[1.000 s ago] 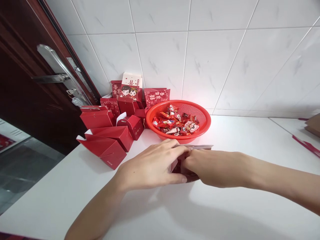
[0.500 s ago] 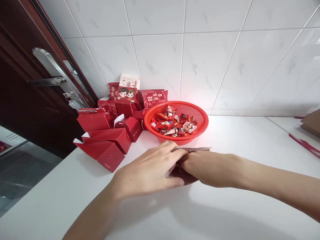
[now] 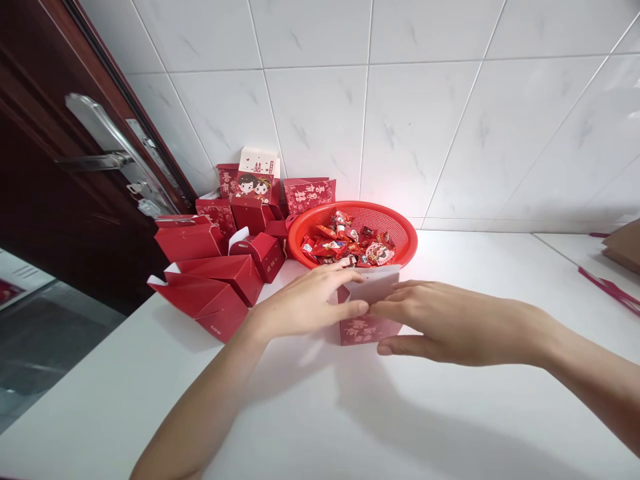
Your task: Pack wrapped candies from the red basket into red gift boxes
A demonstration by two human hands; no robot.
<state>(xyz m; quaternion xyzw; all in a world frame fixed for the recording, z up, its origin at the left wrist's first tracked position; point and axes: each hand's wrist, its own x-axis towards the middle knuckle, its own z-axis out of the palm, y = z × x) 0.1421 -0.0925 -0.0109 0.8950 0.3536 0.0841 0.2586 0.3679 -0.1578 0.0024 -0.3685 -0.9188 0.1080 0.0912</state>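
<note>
A red paper gift box (image 3: 367, 331) with pale pink lettering and a flower pattern stands upright on the white counter, its top flaps spread. My left hand (image 3: 305, 300) grips its left upper edge, thumb on the near side and fingers over the rim. In front of the box's right side is my right hand (image 3: 440, 323), fingers stretched out at the rim and thumb apart below. Behind the box, a red plastic basket (image 3: 407, 250) holds several wrapped candies (image 3: 333, 248). Whatever lies inside the box is hidden.
Several red gift boxes (image 3: 215, 293) crowd the counter's left side. One upright box (image 3: 254, 187) bears a cartoon couple. A dark door (image 3: 45, 133) is at far left. At far right are a brown bag (image 3: 625, 247) and a pink strap (image 3: 607, 291). White tiles back the counter.
My right hand has come out of the box and moved to its near right side, fingers straightening. The box's printed front now shows, and my left hand has shifted slightly up along its edge.
</note>
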